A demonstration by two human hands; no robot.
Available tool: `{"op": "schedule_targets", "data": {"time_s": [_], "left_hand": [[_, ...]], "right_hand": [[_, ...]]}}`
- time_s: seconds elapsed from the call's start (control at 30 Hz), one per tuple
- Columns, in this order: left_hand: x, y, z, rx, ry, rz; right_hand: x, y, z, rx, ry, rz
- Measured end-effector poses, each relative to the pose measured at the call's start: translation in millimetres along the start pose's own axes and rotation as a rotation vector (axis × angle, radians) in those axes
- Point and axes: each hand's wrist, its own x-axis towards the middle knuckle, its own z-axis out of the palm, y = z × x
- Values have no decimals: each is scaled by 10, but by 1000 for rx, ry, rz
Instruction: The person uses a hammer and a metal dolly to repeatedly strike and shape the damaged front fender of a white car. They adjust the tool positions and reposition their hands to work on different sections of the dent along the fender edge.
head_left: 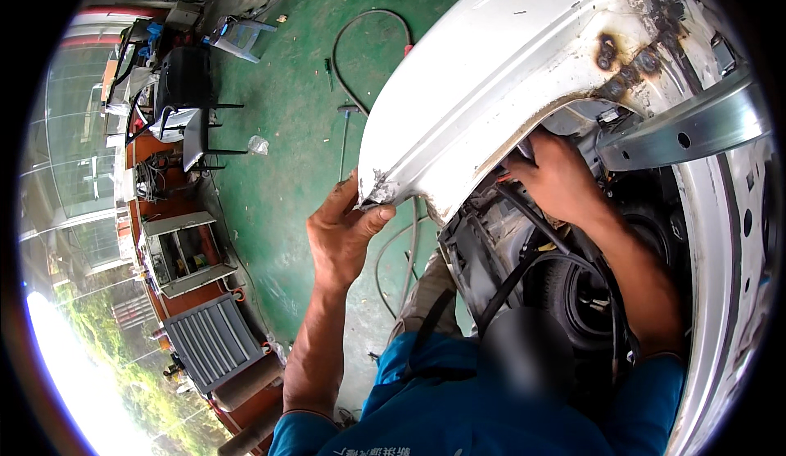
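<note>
A white car body panel (467, 96) stretches diagonally from the middle to the upper right, with a crumpled lower left corner. My left hand (340, 231) pinches that corner, thumb on the near side and fingertips on the outer side. My right hand (561, 176) reaches into the opening behind the panel's inner edge. Its fingers are bent around something dark, partly hidden by the panel, and a small orange piece shows beside them. Black cables (536, 218) run below this hand. Brown scorched spots (607, 51) mark the panel near its upper right end.
A bare metal beam (688, 133) crosses at the right, close to my right forearm. Beneath lies a black tyre (565, 292) within the car body. Hoses (336, 51) trail over the green floor (286, 128). At the left stand a chair (195, 138) and a grey cabinet (187, 251).
</note>
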Motion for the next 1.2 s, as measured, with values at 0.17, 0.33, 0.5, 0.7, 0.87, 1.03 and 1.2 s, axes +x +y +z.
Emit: {"op": "schedule_targets", "data": {"time_s": [0.17,0.33,0.5,0.7,0.87,1.03,1.2], "left_hand": [[-35,-29,-21,21,15,0],[-30,-8,-21,-32,14,-18],[-25,48,-3,9,23,-24],[-25,-12,-59,52,0,-26],[-16,-19,-30,-15,14,-19],[-23,-6,-18,-10,9,-14],[1,-53,-50,-28,-1,-4]], "right_hand": [[-87,-275,-29,140,-396,-84],[-52,-158,13,141,-272,-126],[72,-91,-25,47,5,41],[-34,-258,41,285,-388,-139],[-4,-109,145,101,-100,-104],[-9,-324,-12,85,-304,66],[-34,-228,104,268,-291,-182]]}}
